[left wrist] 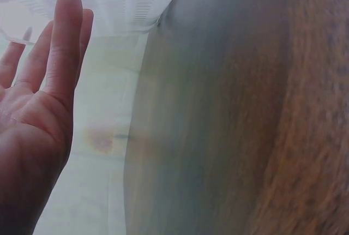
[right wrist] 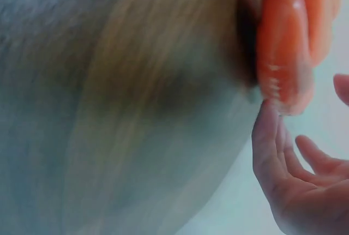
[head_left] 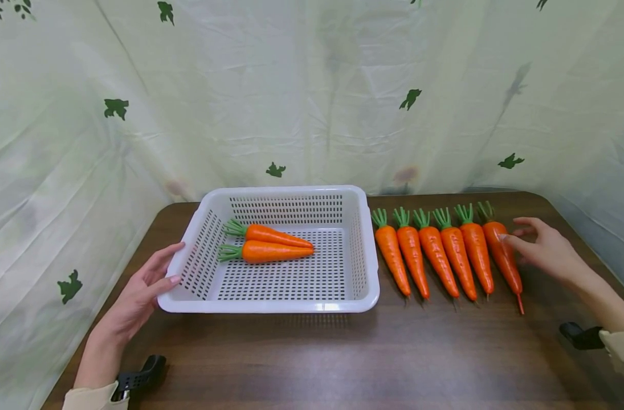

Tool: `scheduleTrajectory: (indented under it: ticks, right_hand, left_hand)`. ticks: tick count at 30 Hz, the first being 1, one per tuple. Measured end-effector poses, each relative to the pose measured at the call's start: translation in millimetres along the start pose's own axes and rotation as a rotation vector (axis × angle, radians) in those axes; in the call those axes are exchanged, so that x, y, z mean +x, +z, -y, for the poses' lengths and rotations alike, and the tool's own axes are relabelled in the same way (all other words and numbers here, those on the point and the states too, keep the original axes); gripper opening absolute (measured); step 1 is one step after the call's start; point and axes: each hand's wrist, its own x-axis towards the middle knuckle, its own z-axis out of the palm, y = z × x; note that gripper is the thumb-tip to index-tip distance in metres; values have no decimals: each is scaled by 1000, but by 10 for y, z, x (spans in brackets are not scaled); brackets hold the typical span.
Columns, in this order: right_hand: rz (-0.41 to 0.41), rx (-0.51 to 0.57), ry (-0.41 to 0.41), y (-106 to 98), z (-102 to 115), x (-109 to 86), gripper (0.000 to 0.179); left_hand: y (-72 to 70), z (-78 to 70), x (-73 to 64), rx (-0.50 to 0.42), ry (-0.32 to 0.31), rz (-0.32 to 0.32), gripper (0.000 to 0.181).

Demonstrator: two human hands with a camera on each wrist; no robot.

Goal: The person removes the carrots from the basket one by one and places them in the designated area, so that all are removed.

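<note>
A white plastic basket (head_left: 270,307) with slotted walls stands on the table, left of centre in the head view. My left hand (head_left: 139,293) is at its left side, thumb and fingertips at the rim; the left wrist view shows those fingers stretched out straight. Inside the basket lie two orange carrots (head_left: 276,251) with green stem stubs pointing left. To the right, several carrots (head_left: 411,259) lie in a row, stems away from me. My right hand (head_left: 547,250) is at the rightmost carrot (head_left: 504,256), thumb tip over its upper part, fingers loosely bent and spread.
The dark wooden table (head_left: 312,359) has rounded far corners. A pale curtain (head_left: 312,102) with green leaf shapes hangs behind and along both sides. Black straps with small devices (head_left: 142,376) sit on both wrists, below light sleeves.
</note>
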Motion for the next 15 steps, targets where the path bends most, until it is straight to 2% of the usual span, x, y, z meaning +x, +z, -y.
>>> scheduleTrajectory:
  ticks: [8,15]
  right_hand:
    - [-100,33,-95,13,202,-57,63]
    - [-112,64,-175,67,484,-106,60]
  left_hand:
    - [-8,3,-10,-6,-4,-3,63]
    - [-17,0,-4,-4,6,8,63]
